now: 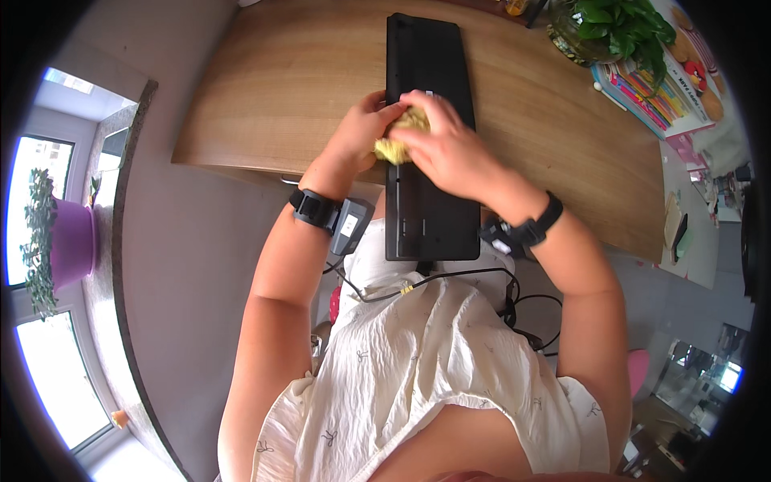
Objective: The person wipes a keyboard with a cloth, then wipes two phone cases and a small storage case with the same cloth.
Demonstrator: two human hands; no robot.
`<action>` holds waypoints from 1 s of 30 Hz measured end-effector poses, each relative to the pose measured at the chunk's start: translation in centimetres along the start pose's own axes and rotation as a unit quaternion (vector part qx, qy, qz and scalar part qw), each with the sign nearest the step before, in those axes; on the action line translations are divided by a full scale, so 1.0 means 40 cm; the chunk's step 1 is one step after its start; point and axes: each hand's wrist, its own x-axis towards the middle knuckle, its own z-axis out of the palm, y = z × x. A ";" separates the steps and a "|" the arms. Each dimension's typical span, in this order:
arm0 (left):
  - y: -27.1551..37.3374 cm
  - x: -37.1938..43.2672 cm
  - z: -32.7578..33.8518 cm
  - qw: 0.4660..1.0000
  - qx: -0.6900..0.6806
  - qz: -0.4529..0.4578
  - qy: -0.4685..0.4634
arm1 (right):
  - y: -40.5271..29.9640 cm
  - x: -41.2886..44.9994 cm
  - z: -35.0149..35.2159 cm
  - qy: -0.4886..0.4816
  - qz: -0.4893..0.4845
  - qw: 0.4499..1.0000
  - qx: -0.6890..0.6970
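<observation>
A long black plastic device point(429, 60), flat and keyboard-like, lies lengthwise away from me, its near end reaching past the desk edge over my lap. My left hand point(364, 129) is at its left edge, the thumb over the top and most fingers hidden; it appears to grip that edge. A crumpled yellow cloth point(394, 150) is bunched on the device's surface between my hands. My right hand point(449, 144), slightly blurred, presses on this cloth with bent fingers. The left thumb touches the cloth or lies very close to it.
The wooden desk point(542, 120) extends on both sides. A glass bowl with a green plant point(626, 27) and a holder of books point(644, 96) stand at the far right. A black cable point(464, 271) crosses my lap. Left is a windowsill with a purple flowerpot point(73, 241).
</observation>
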 end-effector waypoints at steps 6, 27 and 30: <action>-0.001 -0.005 0.010 0.997 -0.065 -0.017 0.039 | -0.078 -0.038 -0.005 -0.033 -0.059 0.997 -0.034; 0.007 -0.017 0.024 0.999 -0.016 -0.001 0.044 | -0.083 -0.041 -0.026 -0.149 -0.119 0.979 0.075; 0.002 -0.012 0.012 0.998 0.033 0.002 0.049 | -0.106 -0.044 0.005 -0.110 -0.179 0.975 0.067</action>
